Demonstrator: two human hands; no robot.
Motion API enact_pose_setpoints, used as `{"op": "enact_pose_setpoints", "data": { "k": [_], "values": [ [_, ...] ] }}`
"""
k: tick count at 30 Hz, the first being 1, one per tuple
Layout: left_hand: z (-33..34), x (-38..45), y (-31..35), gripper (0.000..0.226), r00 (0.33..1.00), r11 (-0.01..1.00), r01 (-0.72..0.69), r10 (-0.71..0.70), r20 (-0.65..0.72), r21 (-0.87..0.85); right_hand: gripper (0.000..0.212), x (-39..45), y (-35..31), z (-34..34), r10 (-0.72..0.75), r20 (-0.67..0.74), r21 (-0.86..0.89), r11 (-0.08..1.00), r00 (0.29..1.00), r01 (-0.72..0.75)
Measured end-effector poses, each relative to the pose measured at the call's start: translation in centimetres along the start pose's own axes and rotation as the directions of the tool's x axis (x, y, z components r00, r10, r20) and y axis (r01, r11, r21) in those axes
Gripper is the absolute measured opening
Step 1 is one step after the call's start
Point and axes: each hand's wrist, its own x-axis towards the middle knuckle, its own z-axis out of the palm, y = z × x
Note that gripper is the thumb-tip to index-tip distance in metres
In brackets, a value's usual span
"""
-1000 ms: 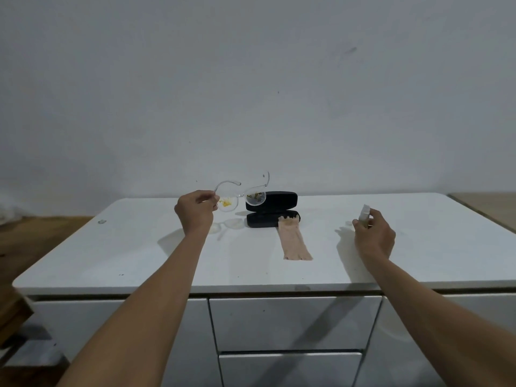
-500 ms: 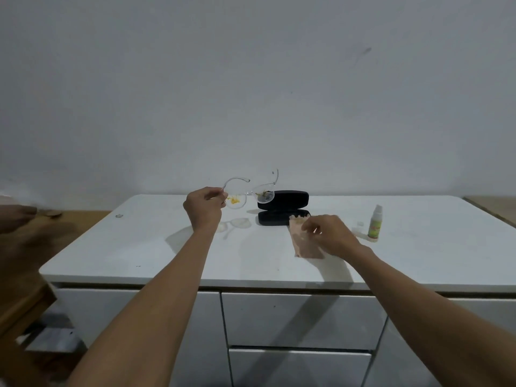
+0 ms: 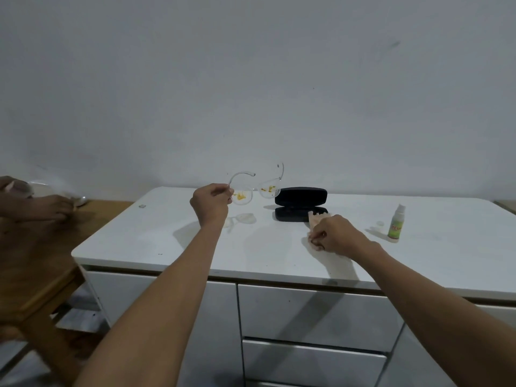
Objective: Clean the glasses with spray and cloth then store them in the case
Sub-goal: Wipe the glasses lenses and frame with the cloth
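head view shows the left hand (image 3: 212,204) pinching the clear-framed glasses (image 3: 255,188) aloft over the desk (image 3: 178,233), lenses stained yellow, while the right hand (image 3: 332,233) closes on the pink cloth (image 3: 314,219) beside the open black case (image 3: 301,203); best gather the cloth fully before wiping.

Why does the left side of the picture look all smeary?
Head view: the wooden table and another person's hand at the left edge are motion-blurred; the glasses, case and spray bottle stay fairly sharp, casting soft shadows.
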Motion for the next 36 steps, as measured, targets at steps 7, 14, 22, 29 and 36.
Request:
{"op": "enact_pose_setpoints", "data": {
  "k": [7, 14, 22, 29, 36],
  "values": [
    [-0.6, -0.2, 0.5, 0.010, 1.000, 0.999, -0.005, 0.005, -0.018, 0.036, 0.015, 0.8, -3.5, 0.7, 0.291, -0.067, 0.757, 0.638, 0.954, -0.141],
    [-0.9, -0.3, 1.2, 0.008, 0.998, 0.994, -0.061, 0.060, 0.019, 0.087, 0.017, 2.7, -9.0, 0.9, 0.310, -0.005, 0.998, 0.057, 0.951, -0.013],
    [-1.6, -0.3, 2.0, 0.006, 0.990, 0.988, -0.130, 0.125, 0.057, 0.087, 0.013, 5.0, -12.3, 2.2, 0.504, -0.123, 0.987, -0.025, 0.855, 0.156],
    [-1.4, -0.7, 3.0, 0.007, 0.975, 0.979, -0.201, 0.196, 0.107, 0.038, 0.003, 5.7, -13.3, 2.0, 0.592, -0.209, 0.971, 0.033, 0.778, 0.235],
    [-0.8, -1.2, 2.9, 0.007, 0.985, 0.986, -0.165, 0.166, 0.052, -0.020, 0.014, 6.1, -13.8, 2.0, 0.553, -0.238, 0.967, 0.060, 0.798, 0.247]
  ]
}}
